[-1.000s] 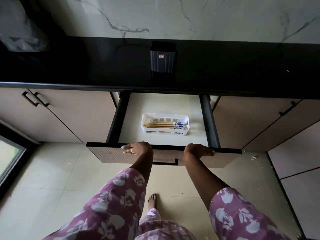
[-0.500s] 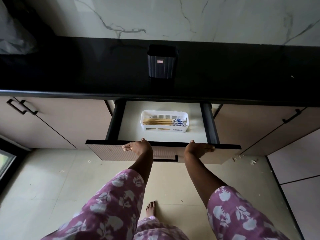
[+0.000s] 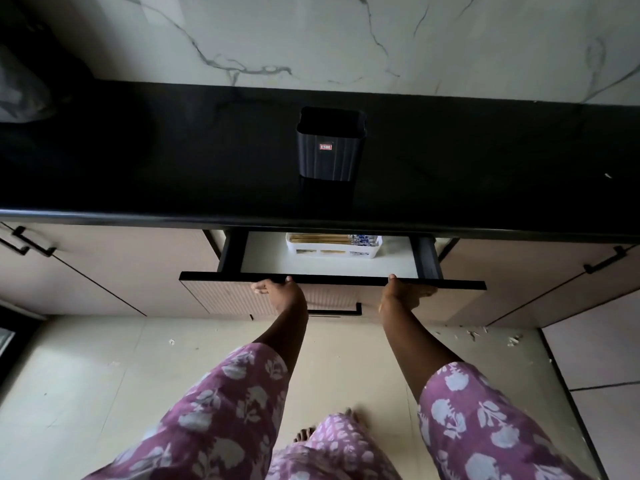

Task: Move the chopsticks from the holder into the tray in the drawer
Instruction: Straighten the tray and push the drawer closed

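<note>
While left hand (image 3: 277, 293), right hand (image 3: 406, 293) press flat on drawer (image 3: 221, 296), countertop (image 3: 138, 168) half-hides tray (image 3: 362, 253), chopsticks (image 3: 322, 239).

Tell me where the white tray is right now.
In the head view the white tray sits mid-frame in the part-open drawer, partly under the black counter, below the dark holder.

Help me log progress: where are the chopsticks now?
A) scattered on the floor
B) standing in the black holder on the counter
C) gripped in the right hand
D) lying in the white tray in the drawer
D: the chopsticks lie in the white tray inside the partly open drawer; nothing sticks out of the holder.
</note>
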Demonstrator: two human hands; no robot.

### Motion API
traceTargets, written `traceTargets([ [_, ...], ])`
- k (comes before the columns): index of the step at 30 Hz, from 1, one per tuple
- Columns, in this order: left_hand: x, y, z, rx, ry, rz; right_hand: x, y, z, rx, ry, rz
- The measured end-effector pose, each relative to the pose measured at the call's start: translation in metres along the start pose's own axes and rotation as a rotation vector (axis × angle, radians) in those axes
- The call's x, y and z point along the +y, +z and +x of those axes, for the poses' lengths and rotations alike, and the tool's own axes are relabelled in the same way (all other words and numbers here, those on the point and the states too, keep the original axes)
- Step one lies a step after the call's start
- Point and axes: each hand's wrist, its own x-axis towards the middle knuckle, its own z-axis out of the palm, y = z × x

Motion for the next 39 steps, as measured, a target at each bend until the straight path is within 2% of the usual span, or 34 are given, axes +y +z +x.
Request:
traceTargets([
  [6, 0.012, 0.016, 0.027, -0.015, 0.067, -0.126, -0.019, 0.022, 0.012, 0.043, 0.016, 0.191],
  [9, 0.015, 0.026, 0.037, -0.012, 0.004, -0.292, -0.03, 0.031, 0.019, 0.096, 0.005, 0.243],
  [10, 0.018, 0.032, 0.041, -0.022, -0.012, -0.364, -0.033, 0.035, 0.026, 0.069, 0.017, 0.242],
  [13, 0.03, 0.044, 0.046, -0.048, 0.048, -0.462, -0.037, 0.045, 0.04, -0.157, 0.084, 0.332],
  [15, 0.038, 0.048, 0.052, -0.057, 0.079, -0.477, -0.044, 0.052, 0.047, -0.111, 0.147, 0.479],
  [19, 0.05, 0.05, 0.059, -0.152, 0.003, -0.663, -0.054, 0.059, 0.055, -0.092, 0.289, 0.775],
  [23, 0.056, 0.058, 0.065, -0.199, -0.053, -0.873, -0.057, 0.063, 0.062, -0.092, 0.359, 0.892],
  [26, 0.06, 0.062, 0.068, -0.219, -0.07, -0.887, -0.061, 0.064, 0.063, -0.116, 0.356, 0.887],
  [32, 0.064, 0.061, 0.066, -0.112, -0.108, -0.843, -0.066, 0.057, 0.068, -0.17, 0.27, 0.566],
  [34, 0.069, 0.056, 0.063, 0.047, -0.146, -0.764, -0.069, 0.055, 0.059, -0.146, 0.23, 0.354],
  [36, 0.075, 0.048, 0.06, 0.256, -0.189, -0.596, -0.073, 0.052, 0.048, 0.008, 0.11, 0.213],
  [39, 0.088, 0.036, 0.052, 0.407, -0.132, -0.507, -0.093, 0.052, 0.036, 0.162, -0.14, 0.237],
])
